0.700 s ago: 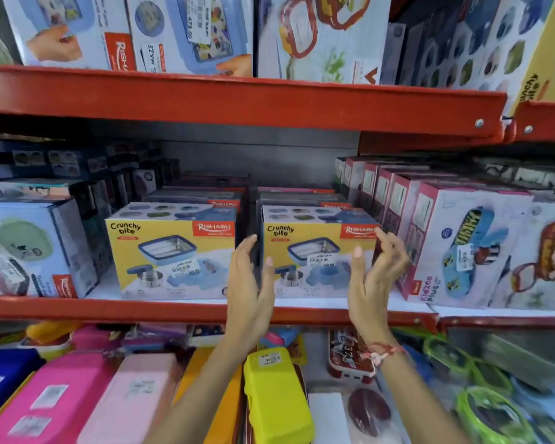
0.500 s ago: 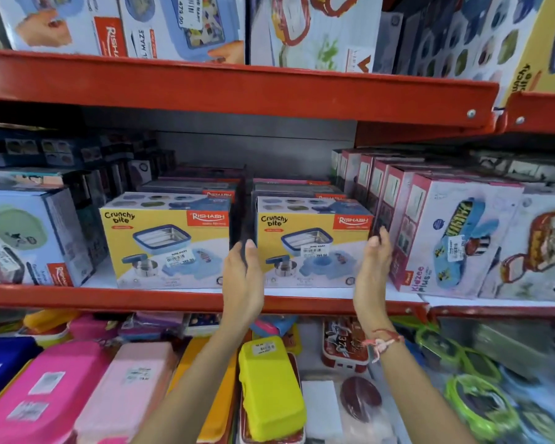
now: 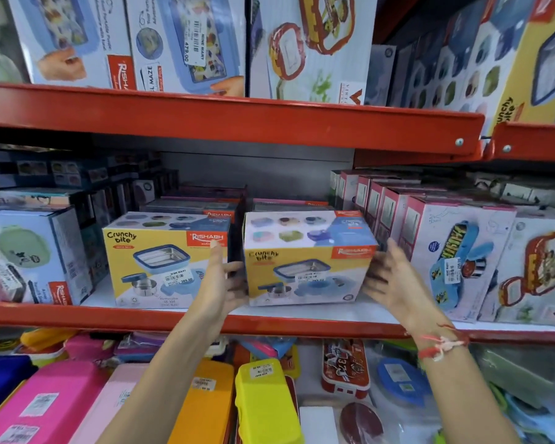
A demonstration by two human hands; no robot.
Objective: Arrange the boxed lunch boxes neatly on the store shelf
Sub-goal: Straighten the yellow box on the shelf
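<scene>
Two hands, ours, pressing the right Crunchy Bite box from either side, left hand fingers straight, right hand fingers spread, box tilted on the middle shelf.

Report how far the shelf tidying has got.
Done: the left Crunchy Bite box stands square at the shelf front. In hand: the right Crunchy Bite box sits tilted between left hand and right hand. Left: set it level, aligned.
</scene>
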